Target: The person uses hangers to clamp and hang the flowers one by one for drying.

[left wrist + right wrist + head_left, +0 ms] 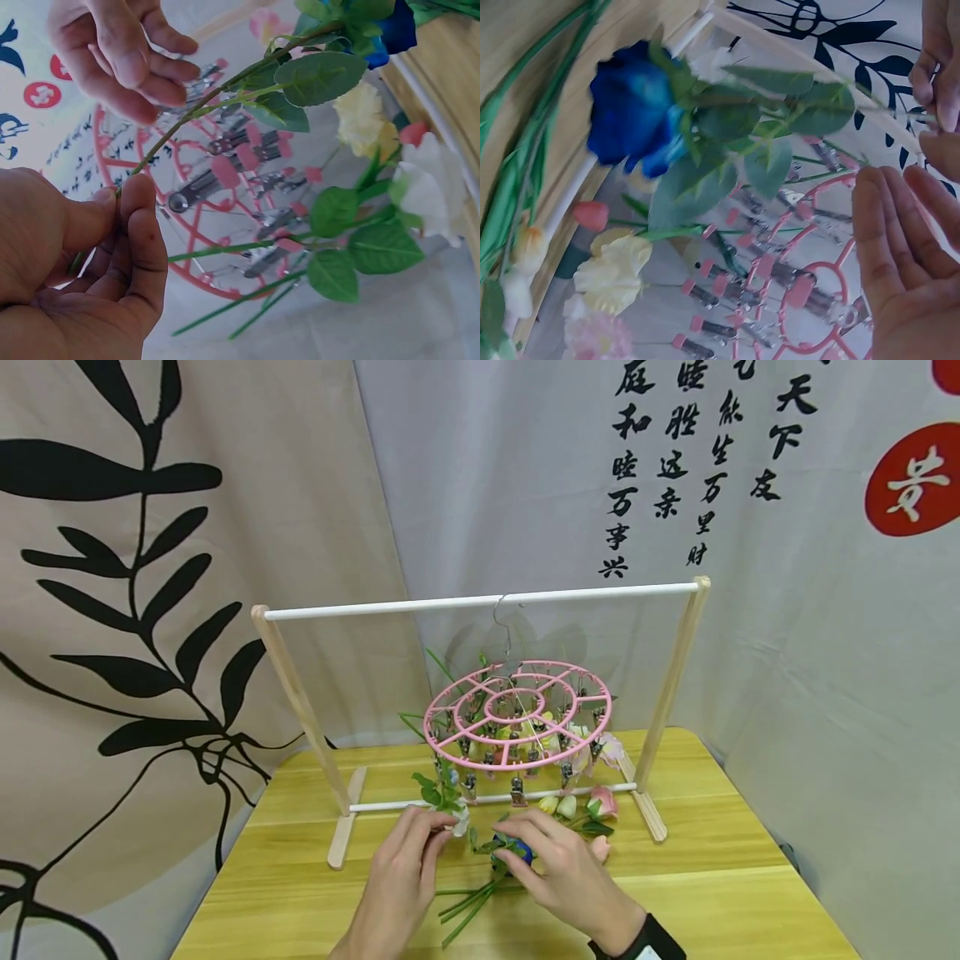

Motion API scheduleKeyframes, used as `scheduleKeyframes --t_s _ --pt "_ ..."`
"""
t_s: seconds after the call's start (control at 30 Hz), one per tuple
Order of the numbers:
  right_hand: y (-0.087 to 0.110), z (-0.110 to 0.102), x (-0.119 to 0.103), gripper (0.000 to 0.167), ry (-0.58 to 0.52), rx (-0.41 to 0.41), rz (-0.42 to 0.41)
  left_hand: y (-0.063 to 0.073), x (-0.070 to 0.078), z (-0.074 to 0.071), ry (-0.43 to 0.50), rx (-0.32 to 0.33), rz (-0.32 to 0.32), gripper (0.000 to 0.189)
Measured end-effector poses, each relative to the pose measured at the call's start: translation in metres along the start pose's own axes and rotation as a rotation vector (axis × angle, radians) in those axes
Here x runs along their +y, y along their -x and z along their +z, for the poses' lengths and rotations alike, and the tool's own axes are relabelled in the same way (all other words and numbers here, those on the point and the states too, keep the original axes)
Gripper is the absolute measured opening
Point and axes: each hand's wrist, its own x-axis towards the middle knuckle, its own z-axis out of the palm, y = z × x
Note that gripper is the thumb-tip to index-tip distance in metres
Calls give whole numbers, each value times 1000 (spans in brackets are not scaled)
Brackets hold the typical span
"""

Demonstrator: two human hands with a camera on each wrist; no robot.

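A blue rose (634,109) hangs head down, its thin green stem (187,112) pinched between the thumb and fingers of my left hand (97,247). Leaves spread along the stem just above the bloom. My right hand (907,255) is beside the stem with its fingers fairly straight and nothing held in them. In the head view the left hand (405,868) and right hand (562,872) are in front of a round pink clip hanger (517,766). A white flower (431,187) with green leaves hangs from it near the left hand.
The hanger hooks on the white top bar (420,606) of a wooden rack (678,677) on the table (285,910). Yellow flowers (611,274) and pink flowers (600,330) hang from clips. Loose green stems (468,910) and a pink rose (602,803) lie on the table.
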Motion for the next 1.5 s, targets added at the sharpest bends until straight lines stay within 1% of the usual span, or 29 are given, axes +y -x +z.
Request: scheduleKeyframes --t_s 0.17,0.33,0.5,0.73,0.87,0.93,0.97,1.03,1.1,1.2,1.3,1.33,1.43,1.5 --pt "-8 3 -4 35 -61 -39 70 -12 6 3 20 13 44 30" --pt "-13 8 -3 34 -58 -20 58 -21 9 9 45 13 80 29" --pt "-14 10 -2 31 -62 4 60 -23 12 13 64 -11 76 30" --pt "-13 9 -2 27 -74 7 78 -25 15 14 37 -39 50 33" --pt "-11 8 0 26 -76 24 74 -24 13 13 70 -74 12 48" --pt "-10 7 2 26 -76 38 72 -23 11 13 80 -79 -12 55" --pt "-9 7 3 27 -77 49 71 -22 9 12 82 -76 -25 56" --pt "-8 4 4 30 -83 66 79 -21 5 13 84 -63 -47 51" --pt "-7 2 5 31 -89 81 88 -20 0 14 68 -45 -67 45" --pt "-6 -3 7 31 -96 101 110 -20 -6 18 68 -34 -113 36" --pt "-5 -8 10 29 -115 126 134 -22 -9 25 65 -45 -183 33" --pt "-4 -10 10 27 -126 131 153 -23 -10 27 67 -53 -203 32" --pt "-4 -15 12 26 -153 162 189 -27 -11 33 70 -78 -252 35" --pt "-4 -18 13 25 -180 177 214 -31 -10 36 78 -94 -272 37"
